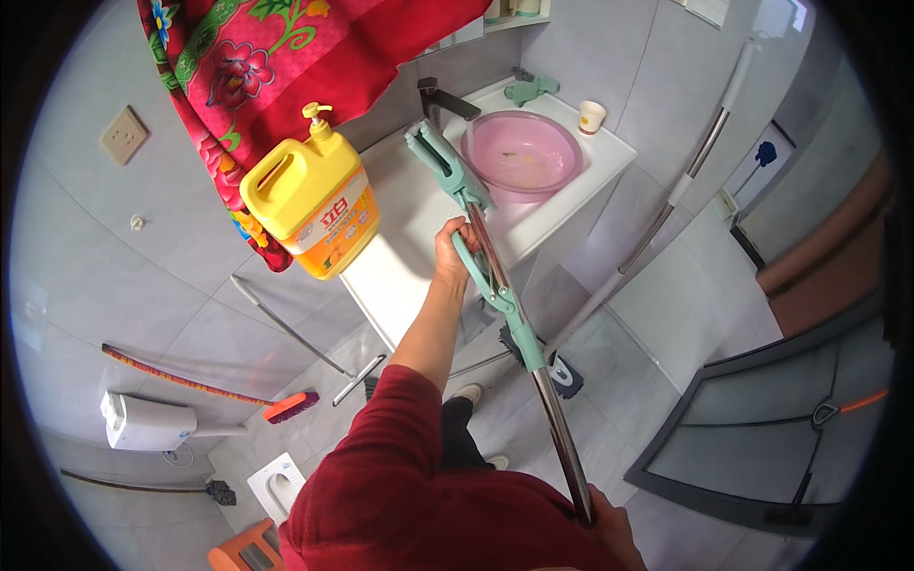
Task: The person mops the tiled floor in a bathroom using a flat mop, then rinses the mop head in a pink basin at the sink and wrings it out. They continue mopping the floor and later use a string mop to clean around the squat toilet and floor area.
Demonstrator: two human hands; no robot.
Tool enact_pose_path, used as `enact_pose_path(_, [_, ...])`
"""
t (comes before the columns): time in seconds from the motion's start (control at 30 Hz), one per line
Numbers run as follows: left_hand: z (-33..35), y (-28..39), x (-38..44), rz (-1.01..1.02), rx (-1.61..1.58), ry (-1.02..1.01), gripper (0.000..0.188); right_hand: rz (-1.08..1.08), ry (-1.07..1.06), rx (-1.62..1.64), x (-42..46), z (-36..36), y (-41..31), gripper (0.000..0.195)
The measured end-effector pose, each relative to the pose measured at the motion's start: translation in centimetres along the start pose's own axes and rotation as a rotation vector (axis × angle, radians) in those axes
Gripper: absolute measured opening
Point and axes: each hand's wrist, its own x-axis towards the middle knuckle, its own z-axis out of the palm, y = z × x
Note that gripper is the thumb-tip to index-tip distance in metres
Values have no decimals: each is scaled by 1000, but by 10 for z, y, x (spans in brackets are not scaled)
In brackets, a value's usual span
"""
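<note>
My left hand (454,250) is closed around the green squeeze lever of a sponge mop (530,345), beside its metal pole. Lower down, my right hand (613,528) grips the bottom end of the pole near my body. The mop's green folding head (444,160) is raised over the white washbasin (400,303), just left of a pink plastic basin (527,153). Water runs from the dark faucet (453,103) into the pink basin, which holds water and some small bits. A paper cup (591,117) and a green cloth (531,91) are at the basin's back edge.
A yellow detergent jug (314,203) stands at the counter's left, by a red floral cloth (343,50). A squeegee (357,378), a red broom (289,408) and a floor brush (566,377) are around the floor. A squat toilet (278,485) lies lower left; a dark-framed door (757,428) is right.
</note>
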Motion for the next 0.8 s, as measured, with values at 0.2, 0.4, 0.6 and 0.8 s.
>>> enact_pose_path(0.2, [2,-4,2,-3,80,50,35,-30,13,130,2,-3,-2,44])
enact_pose_path(0.4, [22,-5,10,216,669,236,26,51,-106,384,12,-8,4,40])
enact_pose_path(0.6, [65,-12,0,141,1710,18,42,166,109,272,52,13,32,26])
enact_pose_path(0.8, [52,-3,35,152,1744,-146,41,-3,204,178,80,33,32,27])
